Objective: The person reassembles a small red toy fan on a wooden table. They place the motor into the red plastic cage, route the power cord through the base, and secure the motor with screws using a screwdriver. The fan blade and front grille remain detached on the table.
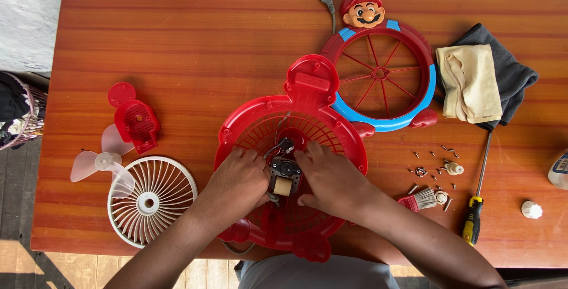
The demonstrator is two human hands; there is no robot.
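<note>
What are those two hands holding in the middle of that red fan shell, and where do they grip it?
Both the left hand and right hand pinch the small motor by its opposite sides, inside the red housing.

Your one camera sits on your head and looks straight down, from close above, at the long orange-brown wooden tabletop (177, 40).

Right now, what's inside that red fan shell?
A small motor sits mid-grille in the red shell, with wires running up. Both hands flank it, hiding its sides and mounts.
</note>
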